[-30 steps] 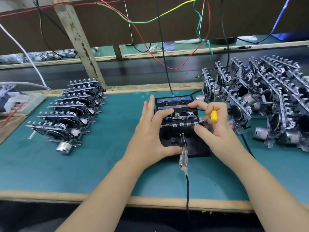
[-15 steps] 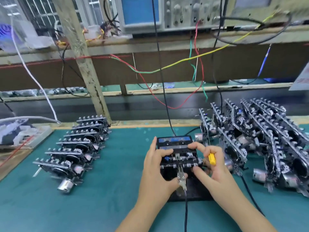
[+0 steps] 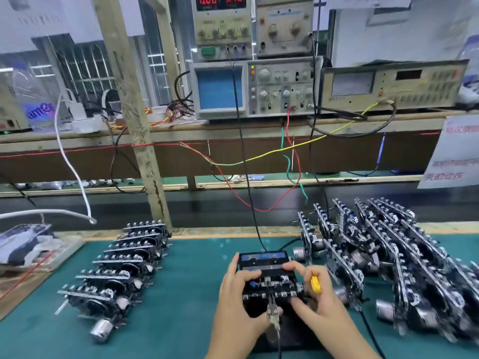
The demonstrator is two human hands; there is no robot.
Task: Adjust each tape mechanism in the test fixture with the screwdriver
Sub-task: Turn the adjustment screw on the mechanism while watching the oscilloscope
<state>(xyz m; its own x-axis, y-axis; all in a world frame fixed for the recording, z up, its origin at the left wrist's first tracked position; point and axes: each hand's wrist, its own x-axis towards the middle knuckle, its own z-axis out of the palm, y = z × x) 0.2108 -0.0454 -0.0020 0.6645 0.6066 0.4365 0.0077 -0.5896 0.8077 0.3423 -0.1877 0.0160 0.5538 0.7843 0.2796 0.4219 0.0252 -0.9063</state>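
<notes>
The test fixture (image 3: 269, 301), a black block on the green bench mat (image 3: 186, 301), sits directly between the 2 hands, with 1 tape mechanism (image 3: 272, 287) seated on top of it and a blue-labelled cassette part at its far end. The left hand (image 3: 237, 304) lies along the fixture's left side, fingers mostly straight, the forefinger bent over the mechanism's top and the thumb against the near face beside a metal clip (image 3: 272, 314) whose black lead runs toward the person. The right hand (image 3: 317, 304) grips the yellow-handled screwdriver (image 3: 315, 283) in curled fingers, with its forefinger stretched over the mechanism's far edge and its thumb pressing the near right corner; the screwdriver's tip is hidden behind the fingers. Left of the left hand, well apart, a row of tape mechanisms (image 3: 121, 275) lies stacked flat, a small motor showing at the near end. Just beyond the right hand a larger batch of mechanisms (image 3: 388, 260) stands leaning in rows, its nearest unit close to the knuckles. A black cable (image 3: 246, 161) rises from the fixture's far end to the oscilloscope (image 3: 254, 89) on the shelf beyond, where red, green and yellow wires (image 3: 259, 156) hang. Far left, a shallow tray (image 3: 64, 252) holds blurred bagged items.
</notes>
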